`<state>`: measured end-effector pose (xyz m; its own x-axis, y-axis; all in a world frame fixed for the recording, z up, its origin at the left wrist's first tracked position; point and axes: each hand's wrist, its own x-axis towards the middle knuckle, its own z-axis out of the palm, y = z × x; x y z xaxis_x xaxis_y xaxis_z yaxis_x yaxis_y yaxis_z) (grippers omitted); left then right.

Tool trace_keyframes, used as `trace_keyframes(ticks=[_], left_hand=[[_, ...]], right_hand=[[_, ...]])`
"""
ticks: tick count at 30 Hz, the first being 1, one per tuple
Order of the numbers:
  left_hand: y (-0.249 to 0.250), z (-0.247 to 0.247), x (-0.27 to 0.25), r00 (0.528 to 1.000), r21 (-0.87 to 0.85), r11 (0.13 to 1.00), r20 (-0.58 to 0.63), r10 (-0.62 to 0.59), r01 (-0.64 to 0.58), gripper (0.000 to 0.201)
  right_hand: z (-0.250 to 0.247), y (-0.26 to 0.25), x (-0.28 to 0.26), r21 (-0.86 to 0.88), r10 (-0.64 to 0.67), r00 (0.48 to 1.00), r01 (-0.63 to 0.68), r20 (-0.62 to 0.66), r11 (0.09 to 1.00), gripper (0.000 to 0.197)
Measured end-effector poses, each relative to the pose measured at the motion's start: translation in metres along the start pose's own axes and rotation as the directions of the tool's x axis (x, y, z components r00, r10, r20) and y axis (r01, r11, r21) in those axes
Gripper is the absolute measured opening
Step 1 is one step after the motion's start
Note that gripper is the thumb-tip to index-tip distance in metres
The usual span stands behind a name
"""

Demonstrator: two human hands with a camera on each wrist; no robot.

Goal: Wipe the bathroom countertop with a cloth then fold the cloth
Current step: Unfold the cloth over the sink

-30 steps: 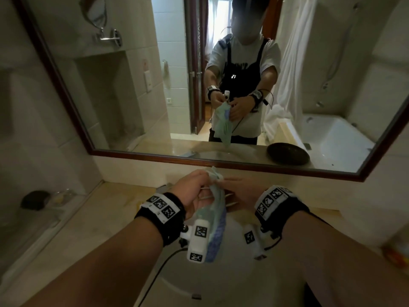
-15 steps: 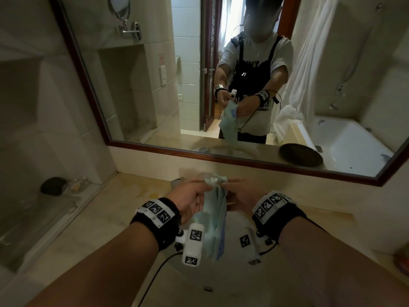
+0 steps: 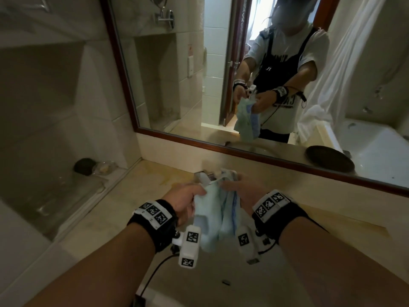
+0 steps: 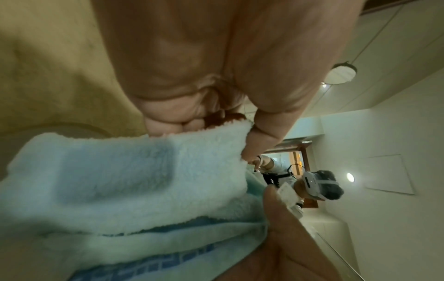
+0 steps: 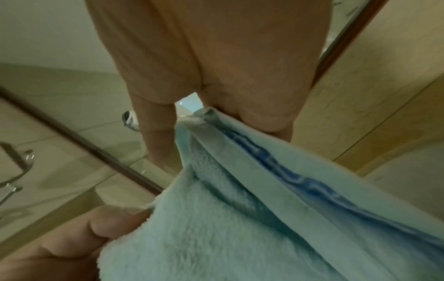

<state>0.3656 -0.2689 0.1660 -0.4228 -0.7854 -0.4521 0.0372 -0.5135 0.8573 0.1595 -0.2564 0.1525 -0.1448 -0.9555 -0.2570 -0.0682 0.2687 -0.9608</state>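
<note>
A pale blue fluffy cloth [image 3: 218,214] with a darker blue patterned band hangs in folds between my two hands, above the round sink basin [image 3: 221,284]. My left hand [image 3: 188,200] pinches its top left edge between thumb and curled fingers [image 4: 168,123]. My right hand [image 3: 241,189] pinches the top right corner, where the hemmed edges bunch together [image 5: 204,116]. The cloth [image 4: 120,180] fills the lower part of both wrist views. The beige stone countertop [image 3: 143,187] lies below and to the left.
A wood-framed mirror [image 3: 243,85] fills the wall behind the counter and reflects a person holding the cloth. A chrome tap [image 3: 204,177] stands behind the hands. A dark round object [image 3: 84,166] and a clear dish [image 3: 104,167] sit at the counter's far left corner.
The view has swung so the hands sit further right in frame. The hands have parted slightly and the cloth hangs wider between them.
</note>
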Motion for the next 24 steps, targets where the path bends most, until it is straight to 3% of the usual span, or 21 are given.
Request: trace_keyframes(ticks=[2, 5, 7, 10, 14, 15, 17, 19, 20, 22, 24], left_hand=[[-0.008, -0.025, 0.000, 0.997, 0.009, 1.000, -0.071, 0.004, -0.003, 0.028], [-0.018, -0.072, 0.005, 0.961, 0.041, 0.999, -0.277, 0.011, 0.000, 0.002], [-0.025, -0.114, 0.013, 0.919, 0.085, 0.996, -0.393, 0.022, 0.013, 0.010], [-0.029, -0.164, 0.021, 0.857, 0.211, 0.975, -0.513, 0.054, 0.065, 0.007], [-0.029, -0.207, 0.028, 0.762, 0.268, 0.955, -0.643, 0.079, 0.127, 0.042], [-0.028, -0.213, 0.028, 0.757, 0.266, 0.955, -0.649, 0.077, 0.130, 0.041], [-0.027, -0.232, 0.035, 0.802, 0.203, 0.969, -0.598, 0.007, 0.143, 0.034], [-0.031, -0.247, 0.047, 0.802, 0.124, 0.969, -0.588, -0.103, 0.215, 0.042], [-0.029, -0.247, 0.046, 0.821, 0.202, 0.948, -0.563, -0.094, 0.247, 0.055], [-0.029, -0.250, 0.047, 0.842, 0.175, 0.935, -0.507, -0.184, 0.309, 0.070], [-0.026, -0.245, 0.043, 0.861, 0.276, 0.892, -0.468, -0.200, 0.358, 0.057]], right_hand=[[0.016, -0.001, 0.008, -0.130, -0.028, 0.999, 0.022, -0.039, 0.991, 0.039], [0.033, -0.009, 0.014, -0.221, -0.071, 0.973, 0.022, -0.220, 0.975, 0.027], [0.048, -0.017, 0.016, -0.186, -0.086, 0.957, 0.034, -0.277, 0.982, 0.022], [0.067, -0.033, 0.015, -0.158, -0.151, 0.955, 0.112, -0.257, 0.981, 0.021], [0.099, -0.055, 0.025, -0.173, -0.206, 0.948, 0.167, -0.244, 0.971, 0.021], [0.109, -0.060, 0.029, -0.153, -0.210, 0.949, 0.177, -0.237, 0.972, 0.020], [0.128, -0.072, 0.036, -0.127, -0.225, 0.950, 0.201, -0.218, 0.971, 0.019], [0.144, -0.082, 0.044, -0.115, -0.249, 0.949, 0.230, -0.195, 0.966, 0.018], [0.151, -0.086, 0.050, -0.100, -0.256, 0.949, 0.241, -0.187, 0.965, 0.018], [0.162, -0.091, 0.058, -0.070, -0.248, 0.956, 0.240, -0.155, 0.968, 0.019], [0.168, -0.095, 0.062, -0.019, -0.222, 0.966, 0.221, -0.137, 0.975, 0.020]])
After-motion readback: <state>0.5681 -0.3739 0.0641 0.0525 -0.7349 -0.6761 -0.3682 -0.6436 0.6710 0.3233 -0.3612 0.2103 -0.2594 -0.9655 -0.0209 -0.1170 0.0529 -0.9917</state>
